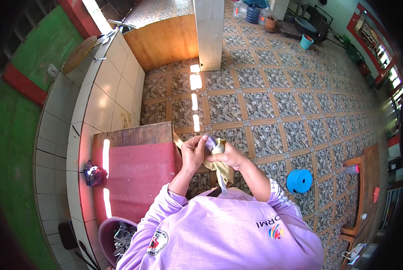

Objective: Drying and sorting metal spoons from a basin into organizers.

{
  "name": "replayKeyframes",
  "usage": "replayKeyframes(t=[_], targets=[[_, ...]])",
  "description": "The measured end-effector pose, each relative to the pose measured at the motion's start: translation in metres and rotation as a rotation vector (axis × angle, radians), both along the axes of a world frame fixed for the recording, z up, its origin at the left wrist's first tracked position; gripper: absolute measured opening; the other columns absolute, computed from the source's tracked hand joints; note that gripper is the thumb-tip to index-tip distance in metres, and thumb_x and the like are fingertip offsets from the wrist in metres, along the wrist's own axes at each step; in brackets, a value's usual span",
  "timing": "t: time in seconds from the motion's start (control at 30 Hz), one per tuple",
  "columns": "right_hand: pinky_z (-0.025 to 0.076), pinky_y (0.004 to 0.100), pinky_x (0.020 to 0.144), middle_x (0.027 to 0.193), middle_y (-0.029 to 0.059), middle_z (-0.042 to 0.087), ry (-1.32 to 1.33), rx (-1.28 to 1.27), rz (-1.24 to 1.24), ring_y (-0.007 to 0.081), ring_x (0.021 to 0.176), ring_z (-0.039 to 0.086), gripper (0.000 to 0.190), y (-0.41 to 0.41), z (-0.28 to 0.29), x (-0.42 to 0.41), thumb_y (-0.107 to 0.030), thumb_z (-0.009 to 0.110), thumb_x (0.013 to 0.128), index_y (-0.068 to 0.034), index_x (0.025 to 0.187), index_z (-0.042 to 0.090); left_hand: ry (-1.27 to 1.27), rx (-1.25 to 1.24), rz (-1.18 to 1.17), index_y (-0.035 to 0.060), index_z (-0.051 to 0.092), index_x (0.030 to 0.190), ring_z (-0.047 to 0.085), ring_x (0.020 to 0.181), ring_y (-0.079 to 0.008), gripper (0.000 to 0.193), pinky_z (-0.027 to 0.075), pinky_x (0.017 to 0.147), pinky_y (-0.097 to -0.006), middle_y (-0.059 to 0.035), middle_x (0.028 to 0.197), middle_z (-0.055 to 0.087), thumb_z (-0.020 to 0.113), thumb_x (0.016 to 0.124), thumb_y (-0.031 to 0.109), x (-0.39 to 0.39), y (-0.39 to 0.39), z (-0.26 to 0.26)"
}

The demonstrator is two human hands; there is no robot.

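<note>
In front of my chest, my left hand (193,152) grips the rounded end of a shiny metal utensil (210,144), probably a large spoon, with the thumb on its rim. My right hand (231,157) holds a yellow cloth (223,168) bunched around the utensil. The cloth hangs below the fingers, and a narrow metal handle sticks out beneath it, near my shirt. How much of the utensil the cloth covers cannot be told.
To the left stands a red-topped wooden table (144,168) with a dark crumpled cloth (92,173) at its far side. A purple basin (103,233) of metal utensils sits lower left. A blue plastic stool (299,181) and a wooden bench (368,195) stand right.
</note>
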State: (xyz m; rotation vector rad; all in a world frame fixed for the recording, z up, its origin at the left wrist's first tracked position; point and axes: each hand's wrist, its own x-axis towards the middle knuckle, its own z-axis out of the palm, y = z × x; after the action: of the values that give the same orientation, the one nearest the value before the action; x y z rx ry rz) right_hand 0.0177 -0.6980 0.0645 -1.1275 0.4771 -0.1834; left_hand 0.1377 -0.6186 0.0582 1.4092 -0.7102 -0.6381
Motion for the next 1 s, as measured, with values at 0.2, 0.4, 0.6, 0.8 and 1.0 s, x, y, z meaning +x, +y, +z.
replayKeyframes(t=[0.2,0.4,0.6,0.8,1.0], targets=[[0.044,0.0256,0.073,0.084,0.0009,0.059,0.036,-0.035,0.112,0.01,0.078,0.054,0.03,0.022,0.002,-0.008,-0.009,0.071,0.068,-0.005,0.095,0.056,0.038,-0.004,0.155,-0.0041,0.063,0.08,0.049,0.057,-0.0024,0.021,0.039,0.051,-0.0173,0.0005,0.065,0.06,0.056,0.085,0.015,0.026,0.006,-0.006],[0.043,0.0248,0.075,0.086,0.0003,0.058,0.043,-0.098,0.143,0.0086,0.08,0.053,0.03,0.016,-0.001,-0.004,-0.01,0.07,0.069,-0.005,0.095,0.056,0.21,-0.059,0.117,-0.0015,0.062,0.08,0.053,0.06,-0.0045,0.021,0.042,0.056,-0.0185,-0.0006,0.069,0.06,0.056,0.085,0.018,0.03,0.006,-0.004],[0.043,0.0241,0.073,0.087,-0.0029,0.053,-0.074,-0.06,0.044,0.007,0.079,0.051,0.041,0.007,0.001,0.008,-0.009,0.072,0.068,-0.004,0.102,0.051,0.526,0.034,-0.235,-0.0003,0.061,0.086,0.059,0.075,-0.0127,0.022,0.046,0.069,-0.0248,-0.0075,0.085,0.063,0.051,0.087,0.019,0.01,0.01,-0.009],[0.043,0.0238,0.071,0.087,-0.0012,0.055,0.053,-0.225,0.133,0.0086,0.077,0.051,0.041,0.017,0.006,0.003,-0.015,0.074,0.067,-0.004,0.1,0.053,0.563,-0.056,-0.095,-0.0036,0.06,0.083,0.059,0.078,-0.0139,0.024,0.047,0.072,-0.0263,-0.0092,0.084,0.062,0.049,0.088,0.017,0.015,0.02,-0.011],[0.047,0.0259,0.07,0.086,0.0053,0.06,0.159,-0.149,0.159,0.0119,0.077,0.057,0.034,0.002,-0.01,-0.017,-0.012,0.072,0.068,0.0,0.096,0.056,0.635,-0.241,0.106,0.0075,0.049,0.075,0.053,0.049,-0.0127,0.024,0.05,0.051,-0.0273,-0.0045,0.058,0.052,0.042,0.091,0.024,0.032,0.024,0.011]])
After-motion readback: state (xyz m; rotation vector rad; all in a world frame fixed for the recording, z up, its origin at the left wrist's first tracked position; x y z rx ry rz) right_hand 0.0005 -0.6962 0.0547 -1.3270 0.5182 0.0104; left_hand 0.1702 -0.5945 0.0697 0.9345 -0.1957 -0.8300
